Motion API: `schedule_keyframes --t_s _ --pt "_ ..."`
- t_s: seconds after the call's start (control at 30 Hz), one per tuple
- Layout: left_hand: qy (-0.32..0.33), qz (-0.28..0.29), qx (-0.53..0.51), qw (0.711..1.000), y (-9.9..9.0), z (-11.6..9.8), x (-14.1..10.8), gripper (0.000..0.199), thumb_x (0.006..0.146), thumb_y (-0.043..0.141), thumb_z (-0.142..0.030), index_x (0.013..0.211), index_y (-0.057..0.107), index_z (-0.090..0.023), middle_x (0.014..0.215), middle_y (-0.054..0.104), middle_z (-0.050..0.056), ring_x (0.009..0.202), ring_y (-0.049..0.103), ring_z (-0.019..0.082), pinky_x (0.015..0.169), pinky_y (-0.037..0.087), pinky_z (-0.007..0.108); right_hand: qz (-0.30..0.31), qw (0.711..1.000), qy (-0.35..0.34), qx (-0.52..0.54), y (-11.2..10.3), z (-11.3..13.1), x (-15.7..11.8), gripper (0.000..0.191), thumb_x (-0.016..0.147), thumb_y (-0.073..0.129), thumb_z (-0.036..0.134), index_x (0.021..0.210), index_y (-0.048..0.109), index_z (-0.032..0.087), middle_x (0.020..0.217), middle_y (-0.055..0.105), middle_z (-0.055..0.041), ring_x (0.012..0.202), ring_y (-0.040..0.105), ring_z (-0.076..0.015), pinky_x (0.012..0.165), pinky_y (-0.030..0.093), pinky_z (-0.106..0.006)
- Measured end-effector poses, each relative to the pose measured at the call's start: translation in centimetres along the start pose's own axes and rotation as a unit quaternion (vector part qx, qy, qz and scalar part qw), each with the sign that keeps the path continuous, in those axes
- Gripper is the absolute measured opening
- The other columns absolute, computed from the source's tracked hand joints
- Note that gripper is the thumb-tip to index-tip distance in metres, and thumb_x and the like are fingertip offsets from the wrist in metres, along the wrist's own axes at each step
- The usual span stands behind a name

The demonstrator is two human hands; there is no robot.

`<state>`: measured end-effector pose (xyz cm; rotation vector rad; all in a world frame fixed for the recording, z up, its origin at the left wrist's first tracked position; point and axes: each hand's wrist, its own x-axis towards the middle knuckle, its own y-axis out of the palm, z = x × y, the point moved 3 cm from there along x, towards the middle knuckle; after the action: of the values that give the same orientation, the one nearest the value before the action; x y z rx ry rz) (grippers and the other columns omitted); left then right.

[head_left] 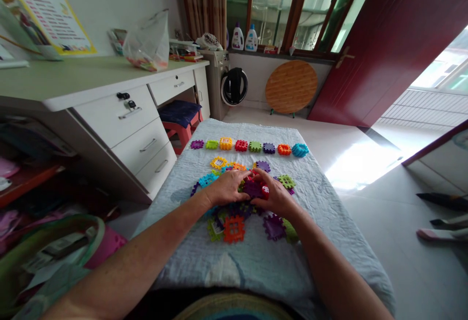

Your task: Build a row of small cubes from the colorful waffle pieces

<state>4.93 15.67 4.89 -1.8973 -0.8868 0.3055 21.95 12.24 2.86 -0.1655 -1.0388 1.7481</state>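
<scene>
Both hands meet over a pile of colourful notched plastic pieces on a cloth-covered table [223, 256]. My left hand [228, 187] has its fingers curved against the left side of a purple piece [252, 189]. On the other side my right hand [274, 194] grips the same purple piece, with a red piece [265, 191] under its fingers. An orange piece [234, 229] and a dark purple piece [274, 227] lie nearer my body. Beyond the hands sits a yellow frame piece [218, 163]. Fingertips partly hide the held pieces.
Along the far part of the cloth runs a row of several pieces, from a flat purple one [197, 144] to a blue rounded one [300, 150]. A white desk [91, 73] with drawers stands left, a red stool [181, 117] beside it. A basket [95, 242] is at lower left.
</scene>
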Motion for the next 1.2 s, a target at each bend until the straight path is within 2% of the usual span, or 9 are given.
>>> schedule_keyframes --t_s 0.13,0.27,0.43,0.6,0.9,1.03,1.2 --pt "0.006 0.004 0.009 1.000 0.11 -0.02 -0.07 0.056 0.067 0.069 -0.034 0.119 0.057 -0.018 0.114 0.065 0.011 0.103 0.059 0.028 0.090 0.043 0.037 0.000 1.000 0.004 -0.027 -0.49 0.08 -0.25 0.080 0.068 0.071 0.023 0.139 0.033 0.025 0.124 0.056 -0.0115 0.114 0.053 -0.0285 0.097 0.040 -0.047" --pt "0.013 0.002 0.027 1.000 0.16 -0.01 -0.03 0.056 0.068 0.068 -0.034 0.120 0.056 -0.019 0.119 0.062 0.011 0.109 0.057 0.027 0.096 0.040 0.038 0.002 0.999 0.017 -0.038 -0.62 0.19 -0.24 0.075 0.066 0.067 0.015 0.135 0.038 0.024 0.118 0.060 -0.0102 0.110 0.055 -0.0269 0.095 0.041 -0.045" --pt "0.016 0.018 0.058 0.998 -0.11 -0.48 0.17 0.051 0.067 0.069 -0.037 0.113 0.059 -0.017 0.115 0.064 0.012 0.108 0.057 0.028 0.095 0.040 0.039 -0.011 0.999 0.015 -0.038 -0.36 0.08 -0.03 0.071 0.064 0.062 0.011 0.130 0.041 0.023 0.112 0.062 -0.0087 0.106 0.057 -0.0250 0.094 0.042 -0.043" --pt "0.009 0.045 0.090 0.995 -0.26 -0.90 0.30 0.047 0.069 0.067 -0.040 0.111 0.060 -0.019 0.108 0.066 0.008 0.102 0.059 0.026 0.091 0.041 0.036 -0.016 0.999 0.002 -0.038 -0.25 -0.17 -0.04 0.067 0.064 0.063 0.011 0.127 0.043 0.022 0.113 0.062 -0.0086 0.108 0.055 -0.0253 0.094 0.042 -0.043" --pt "-0.007 0.032 0.104 0.994 -0.64 -0.58 -0.39 0.063 0.063 0.073 -0.049 0.116 0.057 -0.018 0.120 0.060 0.010 0.110 0.054 0.028 0.095 0.040 0.037 -0.001 1.000 0.008 -0.021 -0.53 0.14 0.25 0.066 0.072 0.067 0.018 0.131 0.041 0.026 0.116 0.063 -0.0058 0.114 0.051 -0.0254 0.097 0.040 -0.044" --pt "-0.013 0.030 0.118 0.992 -0.27 -0.52 -0.44 0.058 0.065 0.071 -0.049 0.112 0.059 -0.018 0.114 0.062 0.009 0.107 0.055 0.027 0.094 0.040 0.037 0.016 1.000 0.007 -0.018 -0.20 -0.11 0.11 0.069 0.072 0.068 0.021 0.134 0.037 0.025 0.120 0.060 -0.0065 0.116 0.049 -0.0261 0.098 0.038 -0.045" --pt "-0.015 0.030 0.131 0.991 0.15 -0.53 -0.28 0.048 0.066 0.069 -0.046 0.105 0.061 -0.018 0.106 0.064 0.008 0.101 0.057 0.027 0.091 0.041 0.037 0.009 1.000 0.011 -0.013 -0.24 -0.22 0.15 0.068 0.072 0.066 0.019 0.134 0.038 0.026 0.114 0.062 -0.0053 0.112 0.052 -0.0247 0.097 0.039 -0.044"
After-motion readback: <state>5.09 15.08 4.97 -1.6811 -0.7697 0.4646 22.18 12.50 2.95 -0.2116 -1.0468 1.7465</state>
